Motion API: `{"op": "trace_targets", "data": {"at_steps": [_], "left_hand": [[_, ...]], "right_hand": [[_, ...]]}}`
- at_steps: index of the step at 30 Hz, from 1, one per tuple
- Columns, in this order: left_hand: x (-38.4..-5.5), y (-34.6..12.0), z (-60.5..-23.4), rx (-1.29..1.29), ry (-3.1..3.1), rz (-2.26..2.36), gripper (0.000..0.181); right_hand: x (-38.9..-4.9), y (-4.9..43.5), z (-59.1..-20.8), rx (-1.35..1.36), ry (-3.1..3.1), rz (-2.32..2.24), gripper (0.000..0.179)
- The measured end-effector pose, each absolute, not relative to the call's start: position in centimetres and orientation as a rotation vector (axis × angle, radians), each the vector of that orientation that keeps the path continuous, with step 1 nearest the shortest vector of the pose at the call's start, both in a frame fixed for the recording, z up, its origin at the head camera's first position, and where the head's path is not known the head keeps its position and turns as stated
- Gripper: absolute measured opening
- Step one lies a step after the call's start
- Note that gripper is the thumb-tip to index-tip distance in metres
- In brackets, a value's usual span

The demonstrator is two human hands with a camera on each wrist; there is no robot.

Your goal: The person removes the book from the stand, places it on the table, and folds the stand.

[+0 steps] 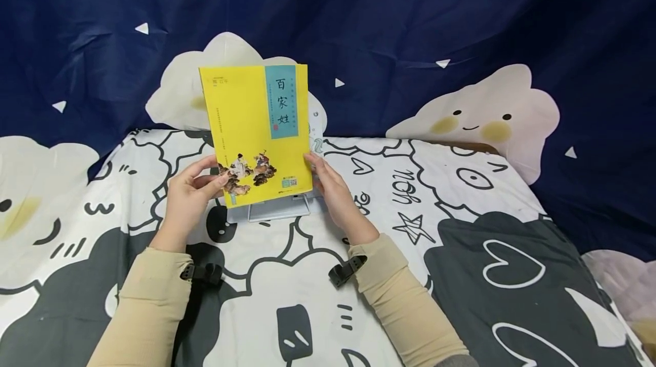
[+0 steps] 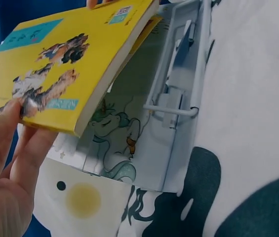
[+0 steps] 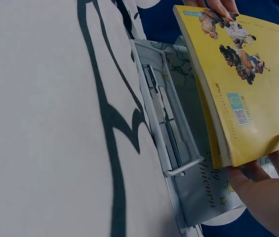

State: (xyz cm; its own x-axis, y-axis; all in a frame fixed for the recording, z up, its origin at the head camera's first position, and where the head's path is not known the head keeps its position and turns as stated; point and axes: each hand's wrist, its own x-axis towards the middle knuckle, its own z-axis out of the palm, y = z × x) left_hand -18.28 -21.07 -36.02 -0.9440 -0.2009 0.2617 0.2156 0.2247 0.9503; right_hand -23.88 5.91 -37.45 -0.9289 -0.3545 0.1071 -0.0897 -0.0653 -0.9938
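A yellow paperback book (image 1: pixel 246 122) with a blue title panel and small painted figures faces me, tilted slightly. My left hand (image 1: pixel 191 193) pinches its lower left edge, thumb on the front cover and fingers behind. On the lower right edge, my right hand (image 1: pixel 335 193) grips it, and in the right wrist view the thumb lies on the cover with fingers underneath. Behind and below the book is a pale book stand (image 2: pixel 114 148) with a unicorn print and a white wire bracket (image 3: pixel 183 173) along its front. The book hides most of the stand in the head view.
The stand is on a bed-like surface covered by a black-and-white cartoon cloth (image 1: pixel 410 202). A dark blue curtain (image 1: pixel 389 25) with clouds and small white triangles hangs behind. Each sleeve carries a black wrist strap, one at the left cuff (image 1: pixel 202 273).
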Motion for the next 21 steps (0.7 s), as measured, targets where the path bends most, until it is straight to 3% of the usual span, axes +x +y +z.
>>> {"op": "trace_targets", "data": {"at_steps": [21], "left_hand": [[-17.8, -19.8, -35.4, -0.051, -2.134, -1.905, 0.05]], "right_hand": [[-23.8, 6.4, -35.7, -0.326, 1.937, -2.301, 0.06]]}}
